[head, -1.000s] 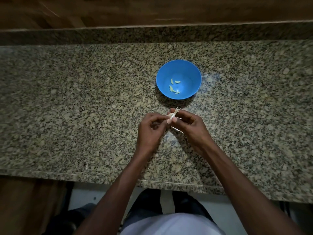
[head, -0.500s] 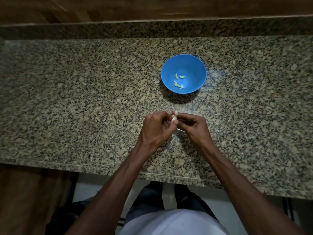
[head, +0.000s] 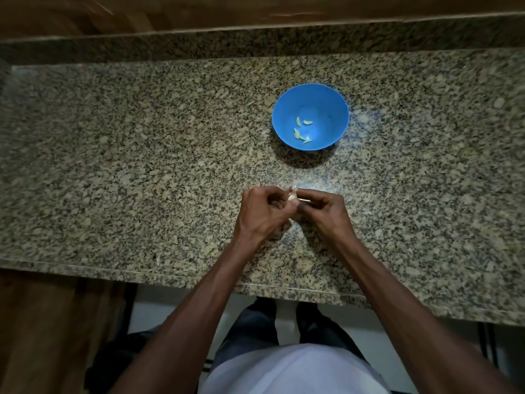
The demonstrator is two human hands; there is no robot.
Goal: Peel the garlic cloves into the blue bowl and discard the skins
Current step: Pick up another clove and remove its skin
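Speckled granite counter – polished, beige and black. Beyond my hands, well apart: round blue bowl, smooth plastic, holding four pale peeled cloves, small curved slivers. Between my fingertips: one garlic clove, papery white skin, its axis too hidden to tell. Left hand and right hand meet – both pinch that clove.

Most of the small pale garlic clove is hidden by the curled fingers; its skin state cannot be told.
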